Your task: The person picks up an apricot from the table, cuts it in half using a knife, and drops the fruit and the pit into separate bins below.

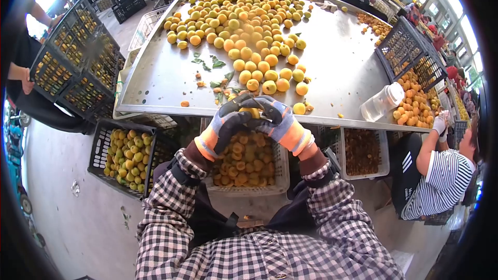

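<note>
My left hand (228, 124), in a grey, blue and orange glove, is closed around one side of a yellow fruit (251, 112) at the table's near edge. From the other side my right hand (280, 122), gloved alike, has its fingers closed on the same fruit. Something dark and thin shows by the right fingers, too small to make out. Below both hands is a light crate (249, 191) of orange fruit pieces. Beyond them, a large pile of yellow-green fruit (244, 36) lies on the metal table (342, 67), with green leaves (215, 63) near its left side.
A black crate of fruit (96, 148) stands at left, below stacked crates (72, 54) beside a person. A clear bottle (381, 103) stands at the table's right, near a tilted crate (410, 52). A bin of brown scraps (363, 151) and a striped-shirted person (441, 176) are at right.
</note>
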`<move>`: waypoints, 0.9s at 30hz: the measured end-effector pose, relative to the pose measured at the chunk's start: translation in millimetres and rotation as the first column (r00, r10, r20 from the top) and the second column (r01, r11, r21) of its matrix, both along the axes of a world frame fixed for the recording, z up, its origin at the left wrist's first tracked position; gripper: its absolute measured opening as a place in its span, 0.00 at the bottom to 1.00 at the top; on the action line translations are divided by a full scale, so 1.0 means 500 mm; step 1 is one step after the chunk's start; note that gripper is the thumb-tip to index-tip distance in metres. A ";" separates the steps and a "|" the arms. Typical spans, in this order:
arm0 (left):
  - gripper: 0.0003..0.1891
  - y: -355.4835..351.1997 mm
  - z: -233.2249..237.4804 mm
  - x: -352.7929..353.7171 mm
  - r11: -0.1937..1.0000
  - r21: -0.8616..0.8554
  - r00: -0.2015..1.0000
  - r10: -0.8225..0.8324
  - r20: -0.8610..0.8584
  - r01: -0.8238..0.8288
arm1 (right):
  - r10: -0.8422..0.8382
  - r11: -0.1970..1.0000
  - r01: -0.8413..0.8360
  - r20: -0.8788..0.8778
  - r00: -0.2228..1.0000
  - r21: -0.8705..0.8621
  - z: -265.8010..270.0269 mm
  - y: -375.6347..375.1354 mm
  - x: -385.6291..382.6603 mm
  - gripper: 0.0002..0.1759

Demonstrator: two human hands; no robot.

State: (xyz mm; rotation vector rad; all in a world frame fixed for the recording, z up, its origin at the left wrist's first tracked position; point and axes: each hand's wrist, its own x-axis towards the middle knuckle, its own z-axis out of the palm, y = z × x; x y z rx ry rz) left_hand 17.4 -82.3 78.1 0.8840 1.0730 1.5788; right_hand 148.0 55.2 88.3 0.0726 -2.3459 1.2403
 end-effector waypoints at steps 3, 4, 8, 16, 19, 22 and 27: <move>0.25 -0.010 -0.028 0.004 0.998 -0.058 1.000 0.022 0.013 -0.021 | 0.006 1.000 -0.006 0.041 0.999 0.007 0.002 -0.015 0.005 0.24; 0.27 -0.007 -0.032 0.008 0.997 -0.076 0.995 0.031 0.096 -0.023 | -0.012 1.000 0.011 0.056 0.998 0.024 0.008 -0.015 0.013 0.24; 0.29 0.015 -0.068 0.001 0.992 -0.117 0.998 0.053 0.018 -0.051 | -0.104 0.974 0.086 0.071 0.992 0.211 -0.012 -0.019 0.011 0.22; 0.16 0.028 -0.079 -0.024 0.998 -0.048 0.979 -0.020 0.203 0.030 | -0.134 0.978 0.127 0.033 0.990 0.168 -0.045 -0.040 -0.006 0.22; 0.17 0.024 -0.109 -0.045 0.999 -0.040 0.999 -0.034 0.040 0.036 | -0.192 0.957 0.178 0.040 0.981 0.228 -0.061 -0.047 -0.016 0.24; 0.15 0.037 -0.159 -0.061 0.999 0.031 1.000 0.011 -0.017 -0.010 | -0.192 0.977 0.182 0.084 0.978 0.114 -0.027 -0.055 -0.013 0.25; 0.25 0.034 -0.141 -0.039 0.982 0.119 0.989 0.137 0.062 -0.144 | -0.143 0.985 0.123 0.177 0.974 0.117 0.000 -0.052 -0.015 0.25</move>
